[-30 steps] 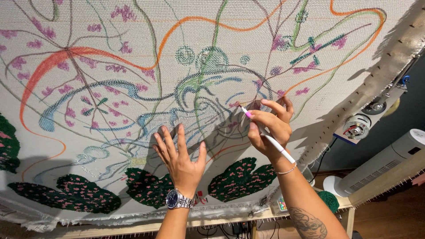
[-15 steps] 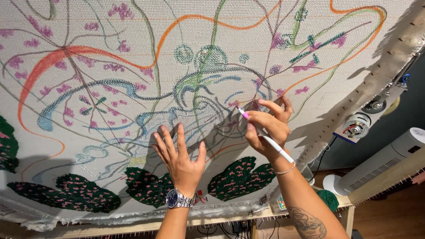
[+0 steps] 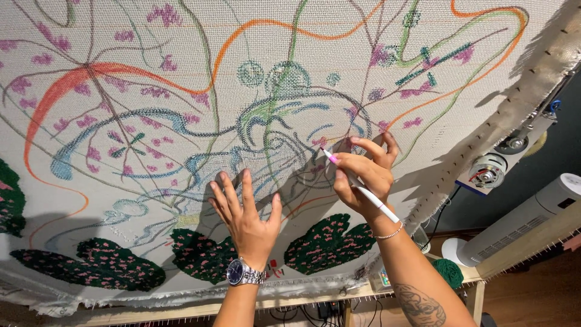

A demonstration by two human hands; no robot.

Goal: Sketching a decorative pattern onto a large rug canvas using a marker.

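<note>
Marker (image 3: pixel 363 191), white-barrelled with a pink tip, sits pinched in the right hand (image 3: pixel 363 175), its tip touching the stretched cloth just left of the fingertips and its tail slanting down past the wrist, where a thin beaded bracelet (image 3: pixel 387 233) circles the arm. That hand is closed around the pen, with the outer fingers resting on the cloth. The left hand (image 3: pixel 245 215) holds nothing: it lies flat with fingers spread wide, pressed against the cloth just left of and a little below the pen tip, a silver wristwatch (image 3: pixel 242 272) on its wrist.

Both hands work on the tufting cloth (image 3: pixel 151 54), a pale woven sheet covered with drawn lines in orange, blue, green and grey, plus pink blotches. Beneath the hands run dark green tufted patches flecked with pink (image 3: pixel 330 242). The cloth's frayed lower edge hangs over a wooden frame bar (image 3: pixel 181 312); its right edge is hooked along a slanting bar (image 3: pixel 532 91) studded with nails.

Past that right edge the room opens: a white tower fan (image 3: pixel 520 221) stands low at right, with a ball of green yarn (image 3: pixel 449 270) near the frame's corner. Cables hang below the lower bar. No container shows clearly.
</note>
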